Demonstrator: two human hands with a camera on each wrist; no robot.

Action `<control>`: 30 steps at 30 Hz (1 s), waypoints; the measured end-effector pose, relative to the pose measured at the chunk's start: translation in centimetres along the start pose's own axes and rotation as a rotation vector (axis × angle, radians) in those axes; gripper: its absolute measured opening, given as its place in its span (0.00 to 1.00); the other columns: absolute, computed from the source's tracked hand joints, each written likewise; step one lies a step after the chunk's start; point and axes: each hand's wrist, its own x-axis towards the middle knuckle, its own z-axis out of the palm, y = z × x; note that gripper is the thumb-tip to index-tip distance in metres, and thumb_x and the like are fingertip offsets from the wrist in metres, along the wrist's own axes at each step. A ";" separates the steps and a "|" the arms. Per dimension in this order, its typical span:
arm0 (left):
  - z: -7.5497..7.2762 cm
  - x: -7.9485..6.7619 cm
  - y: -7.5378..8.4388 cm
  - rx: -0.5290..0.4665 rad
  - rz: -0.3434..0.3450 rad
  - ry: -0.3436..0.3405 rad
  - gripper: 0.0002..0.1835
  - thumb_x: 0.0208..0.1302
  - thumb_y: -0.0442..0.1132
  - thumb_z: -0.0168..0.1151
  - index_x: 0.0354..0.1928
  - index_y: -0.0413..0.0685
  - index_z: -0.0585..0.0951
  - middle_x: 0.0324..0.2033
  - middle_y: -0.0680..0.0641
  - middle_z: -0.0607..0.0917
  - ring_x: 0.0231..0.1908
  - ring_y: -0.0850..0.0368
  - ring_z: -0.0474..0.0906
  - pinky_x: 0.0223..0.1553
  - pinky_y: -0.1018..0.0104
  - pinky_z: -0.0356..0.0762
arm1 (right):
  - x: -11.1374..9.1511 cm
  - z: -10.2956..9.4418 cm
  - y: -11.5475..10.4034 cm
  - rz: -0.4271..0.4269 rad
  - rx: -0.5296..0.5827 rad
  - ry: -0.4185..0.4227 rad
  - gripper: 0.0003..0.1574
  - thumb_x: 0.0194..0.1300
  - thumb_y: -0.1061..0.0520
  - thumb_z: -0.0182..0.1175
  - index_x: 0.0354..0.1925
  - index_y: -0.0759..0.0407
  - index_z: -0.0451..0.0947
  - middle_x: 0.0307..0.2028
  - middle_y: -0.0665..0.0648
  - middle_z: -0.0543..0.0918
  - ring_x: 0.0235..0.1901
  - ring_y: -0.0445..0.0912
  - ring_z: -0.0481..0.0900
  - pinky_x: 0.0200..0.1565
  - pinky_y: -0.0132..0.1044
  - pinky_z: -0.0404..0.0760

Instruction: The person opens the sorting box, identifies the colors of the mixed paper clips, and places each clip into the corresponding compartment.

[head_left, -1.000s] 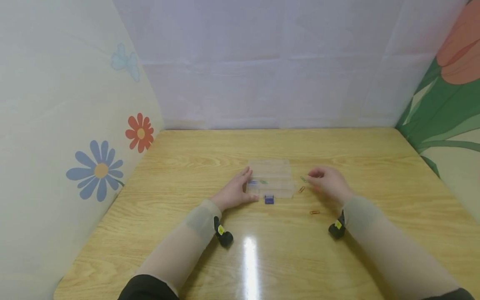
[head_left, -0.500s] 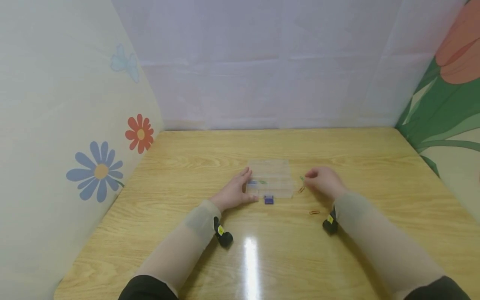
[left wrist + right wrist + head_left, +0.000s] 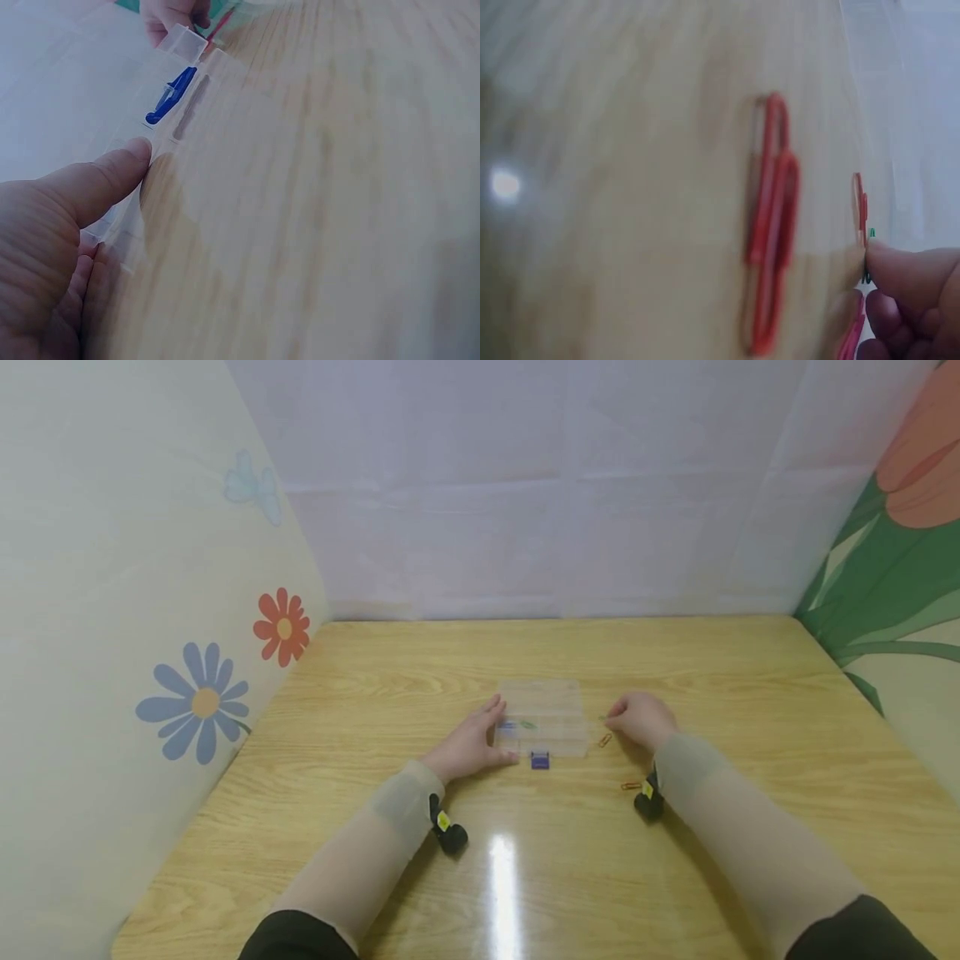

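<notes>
While left hand (image 3: 471,745) braces clear box (image 3: 542,695), fingers apart | right hand (image 3: 642,720): fingers clamped on green paperclip (image 3: 871,233)

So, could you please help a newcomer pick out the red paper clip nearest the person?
On the wooden table, find the clear box, then the right hand on its right. The red paper clip shows beside that hand's black wrist camera, lower in the head view than the other clips.

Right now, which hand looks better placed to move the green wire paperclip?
Probably the right hand: it seems to pinch the green paperclip, while the left hand holds the clear rectangular plastic box.
</notes>
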 end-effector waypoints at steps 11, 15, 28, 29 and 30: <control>0.2 0.2 -0.1 0.003 0.014 0.012 0.56 0.51 0.59 0.71 0.75 0.48 0.51 0.75 0.49 0.45 0.73 0.48 0.45 0.71 0.54 0.46 | 0.0 0.1 -0.5 -0.020 -0.053 -0.015 0.14 0.65 0.52 0.61 0.41 0.62 0.79 0.41 0.60 0.81 0.39 0.52 0.75 0.41 0.43 0.74; 0.2 0.2 -0.1 0.005 0.015 0.013 0.56 0.52 0.59 0.71 0.75 0.48 0.51 0.75 0.49 0.45 0.73 0.48 0.45 0.71 0.54 0.46 | -0.1 0.0 -0.6 -0.039 -0.077 -0.024 0.13 0.66 0.53 0.60 0.41 0.63 0.78 0.40 0.60 0.80 0.38 0.52 0.75 0.40 0.42 0.74; 0.0 0.1 0.1 -0.009 0.002 0.000 0.56 0.52 0.59 0.71 0.76 0.49 0.50 0.75 0.50 0.44 0.73 0.49 0.44 0.71 0.55 0.45 | 0.2 0.1 -0.6 -0.038 -0.109 -0.052 0.13 0.68 0.54 0.56 0.42 0.62 0.77 0.39 0.59 0.79 0.37 0.51 0.74 0.39 0.42 0.74; 0.0 0.1 0.1 -0.007 0.001 -0.001 0.56 0.52 0.59 0.71 0.76 0.49 0.50 0.75 0.50 0.44 0.73 0.49 0.44 0.71 0.55 0.45 | 0.3 0.1 -0.6 -0.035 -0.102 -0.055 0.13 0.69 0.53 0.56 0.43 0.62 0.77 0.38 0.59 0.79 0.37 0.51 0.74 0.38 0.41 0.74; 0.0 0.1 0.1 -0.006 0.002 0.000 0.56 0.52 0.59 0.71 0.76 0.49 0.50 0.75 0.50 0.44 0.73 0.49 0.44 0.71 0.55 0.45 | 0.3 0.0 -0.5 -0.036 -0.089 -0.059 0.13 0.69 0.54 0.55 0.44 0.63 0.76 0.38 0.59 0.79 0.37 0.51 0.74 0.37 0.41 0.75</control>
